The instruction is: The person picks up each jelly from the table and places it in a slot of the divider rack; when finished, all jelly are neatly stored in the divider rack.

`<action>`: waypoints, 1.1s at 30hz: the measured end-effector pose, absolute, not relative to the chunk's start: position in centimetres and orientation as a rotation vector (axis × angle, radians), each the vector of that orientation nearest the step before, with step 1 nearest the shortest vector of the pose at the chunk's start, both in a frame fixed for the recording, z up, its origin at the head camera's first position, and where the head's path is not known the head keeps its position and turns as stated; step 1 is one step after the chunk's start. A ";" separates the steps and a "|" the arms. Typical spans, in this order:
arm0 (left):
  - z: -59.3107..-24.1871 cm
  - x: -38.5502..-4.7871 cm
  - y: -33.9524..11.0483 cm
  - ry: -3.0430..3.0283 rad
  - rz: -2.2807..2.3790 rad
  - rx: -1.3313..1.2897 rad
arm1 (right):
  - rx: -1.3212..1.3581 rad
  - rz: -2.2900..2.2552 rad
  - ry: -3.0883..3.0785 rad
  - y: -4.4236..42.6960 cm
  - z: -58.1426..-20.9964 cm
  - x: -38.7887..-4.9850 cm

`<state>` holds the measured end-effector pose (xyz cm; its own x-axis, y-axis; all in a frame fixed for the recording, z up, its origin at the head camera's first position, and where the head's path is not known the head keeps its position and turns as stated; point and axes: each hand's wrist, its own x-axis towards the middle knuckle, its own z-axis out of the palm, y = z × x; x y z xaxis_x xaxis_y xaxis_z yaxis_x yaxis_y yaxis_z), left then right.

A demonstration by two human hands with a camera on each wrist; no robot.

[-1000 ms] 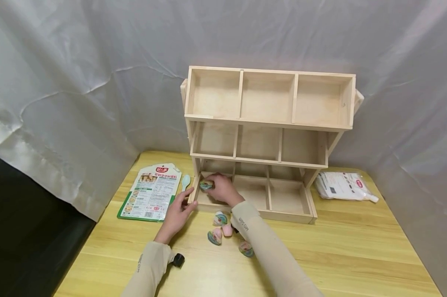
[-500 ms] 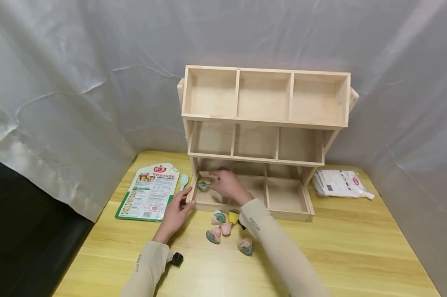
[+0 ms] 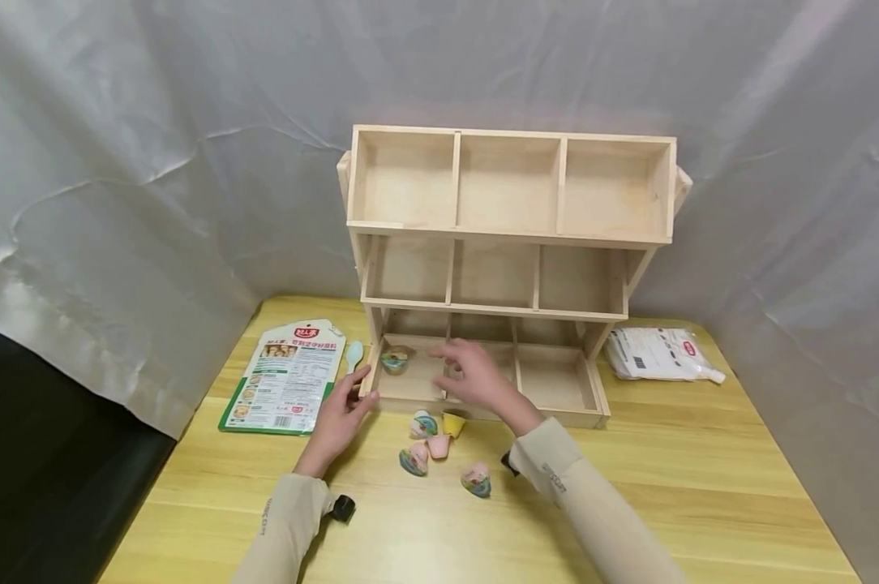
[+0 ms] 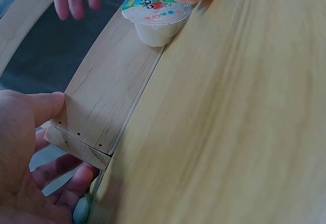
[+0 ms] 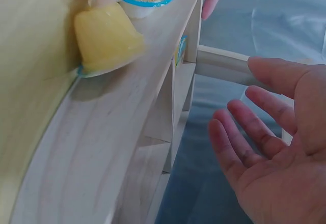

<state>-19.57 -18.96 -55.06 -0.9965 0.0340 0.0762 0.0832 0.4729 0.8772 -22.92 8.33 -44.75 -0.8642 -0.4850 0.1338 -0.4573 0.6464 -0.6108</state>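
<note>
A three-tier wooden shelf (image 3: 508,235), split into compartments, stands on the table. My left hand (image 3: 337,423) grips its lower left front corner; in the left wrist view the thumb lies on the front board (image 4: 109,76) and the fingers bend round the end. One jelly cup (image 3: 394,359) with a printed lid sits in the bottom left compartment. To its right my right hand (image 3: 479,380) hovers over the bottom tier, fingers spread, holding nothing. In front of the shelf lie several more jelly cups: a white one (image 3: 423,424), a yellow one (image 3: 454,424) and pink ones (image 3: 476,479).
A white and green printed food packet (image 3: 286,377) lies left of the shelf, with a pale green spoon (image 3: 354,355) between them. A white packet (image 3: 662,354) lies to the right. Grey fabric (image 3: 279,146) hangs behind and at the sides of the wooden table (image 3: 673,478).
My right hand has let go of the jelly cup in the bottom left compartment and moved right, its fingers spreading. The left hand keeps its hold on the shelf corner.
</note>
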 end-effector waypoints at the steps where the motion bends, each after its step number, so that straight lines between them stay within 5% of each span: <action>1: -55.0 -19.6 -19.0 -2.654 -1.586 -0.107 | -0.800 -1.026 2.813 8.6 -44.8 -22.6; 33: -54.9 -19.5 -19.0 -2.654 -1.578 -0.110 | -0.863 -0.977 2.754 11.1 -48.8 -17.4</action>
